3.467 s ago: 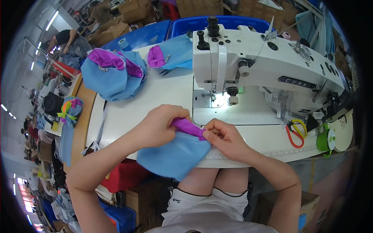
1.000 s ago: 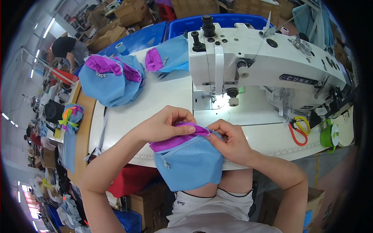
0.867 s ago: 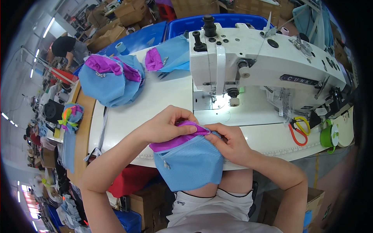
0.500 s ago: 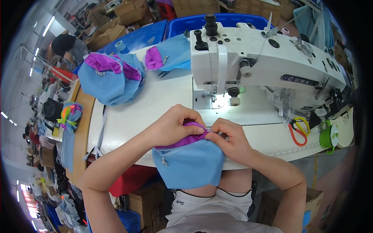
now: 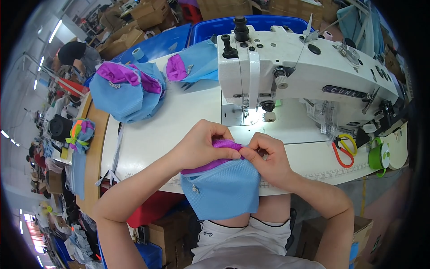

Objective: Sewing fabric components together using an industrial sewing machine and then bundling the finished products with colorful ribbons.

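Note:
Between my hands hangs a light-blue textured fabric pouch (image 5: pixel 224 190) with a purple lining, draped over the table's front edge above my lap. My left hand (image 5: pixel 204 145) pinches the purple edge with its thumb on top. Close beside it, my right hand (image 5: pixel 268 159) grips the same edge at the pouch's upper right corner, thumb and fingers pressed together. A small silvery bit of cord or trim (image 5: pixel 195 188) shows on the pouch's left side. The white sewing machine (image 5: pixel 295 67) stands just beyond my hands, its needle area lit; the pouch is apart from it.
More blue and purple pouches (image 5: pixel 127 96) are heaped at the table's back left, with another blue piece (image 5: pixel 197 62) beside the machine. Red-and-yellow scissors (image 5: pixel 344 151) and a green container (image 5: pixel 379 157) lie at the right. A blue bin (image 5: pixel 197 33) stands behind; a person (image 5: pixel 74 54) bends far left.
The pouch has shifted slightly right in my hands. My fingers have moved a little along the purple edge, and more of the lining shows between them.

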The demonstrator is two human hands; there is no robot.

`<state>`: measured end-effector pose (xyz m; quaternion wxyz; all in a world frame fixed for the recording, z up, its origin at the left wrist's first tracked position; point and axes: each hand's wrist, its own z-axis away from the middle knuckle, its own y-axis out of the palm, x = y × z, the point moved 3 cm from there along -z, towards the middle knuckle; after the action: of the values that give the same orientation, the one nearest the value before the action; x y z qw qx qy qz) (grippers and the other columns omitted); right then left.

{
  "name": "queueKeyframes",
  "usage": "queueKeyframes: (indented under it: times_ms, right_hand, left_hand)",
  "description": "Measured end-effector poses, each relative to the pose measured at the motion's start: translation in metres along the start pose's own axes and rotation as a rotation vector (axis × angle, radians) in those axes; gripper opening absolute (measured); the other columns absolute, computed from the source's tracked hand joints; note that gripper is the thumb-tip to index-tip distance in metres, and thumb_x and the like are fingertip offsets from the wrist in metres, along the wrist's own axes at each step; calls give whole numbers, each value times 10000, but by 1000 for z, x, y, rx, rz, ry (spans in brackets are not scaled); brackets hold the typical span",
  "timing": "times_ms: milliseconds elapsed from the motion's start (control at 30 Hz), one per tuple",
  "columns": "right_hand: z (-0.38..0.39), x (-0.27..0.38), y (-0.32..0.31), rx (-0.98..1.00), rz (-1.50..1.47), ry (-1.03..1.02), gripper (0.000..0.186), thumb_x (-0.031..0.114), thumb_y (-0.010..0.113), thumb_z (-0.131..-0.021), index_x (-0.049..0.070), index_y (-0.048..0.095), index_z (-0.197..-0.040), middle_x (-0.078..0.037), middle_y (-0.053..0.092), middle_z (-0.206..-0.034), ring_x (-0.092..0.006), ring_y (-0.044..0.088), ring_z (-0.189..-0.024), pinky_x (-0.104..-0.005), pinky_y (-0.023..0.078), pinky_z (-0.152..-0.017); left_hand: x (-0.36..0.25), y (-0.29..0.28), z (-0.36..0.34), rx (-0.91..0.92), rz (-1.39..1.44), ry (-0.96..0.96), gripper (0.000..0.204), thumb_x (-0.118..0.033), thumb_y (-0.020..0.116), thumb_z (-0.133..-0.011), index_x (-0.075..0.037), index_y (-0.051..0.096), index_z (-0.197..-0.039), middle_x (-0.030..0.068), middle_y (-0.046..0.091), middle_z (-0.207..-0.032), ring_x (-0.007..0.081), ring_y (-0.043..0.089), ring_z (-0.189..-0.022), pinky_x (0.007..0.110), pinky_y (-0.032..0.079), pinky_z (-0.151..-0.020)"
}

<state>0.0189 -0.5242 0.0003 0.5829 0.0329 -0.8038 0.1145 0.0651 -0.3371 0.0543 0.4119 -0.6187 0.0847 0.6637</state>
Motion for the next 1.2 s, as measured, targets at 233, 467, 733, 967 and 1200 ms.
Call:
queueKeyframes:
  times_ms: [233,467,733,967,1200]
  right_hand:
    - [0,-8,3,-5,-324,284,125,111,706,-944,-14,694,-950,12,633,-778,-18,519,-680,-200,417,-573]
    - [0,-1,2,-9,-131,153,114,87,708,-938,-22,699,-968,9,661,-772,-11,546,-669,-196,424,-567]
    - [1,-12,4,-6,-152,242,154,97,645,-980,-19,675,-1077,22,627,-713,5,511,-650,-183,396,-562]
    - [-4,3,-1,123,70,-67,400,-13,591,-915,70,612,-1307,-73,668,-957,-180,643,-935,-344,560,-770]
    - [-3,-5,-6,178,759,-409,368,16,703,-707,63,710,-1073,-64,672,-1004,-244,633,-957,-337,551,-726]
  left_hand:
    - [9,-2,-2,-50,71,-46,152,-94,823,-820,4,713,-854,19,700,-802,62,607,-759,226,495,-714]
    - [9,-2,1,-123,67,-41,159,-96,824,-823,10,719,-880,21,711,-821,56,619,-764,229,507,-710]
    - [13,1,-7,-169,12,-55,107,-66,769,-864,19,725,-914,25,711,-840,62,614,-777,227,510,-739]
    - [37,-32,-40,82,-44,-73,120,-42,754,-865,37,721,-948,18,705,-840,65,613,-787,222,504,-733]
    - [46,-25,-78,76,-336,56,162,-112,840,-716,-54,761,-846,75,692,-706,154,628,-675,323,494,-636]
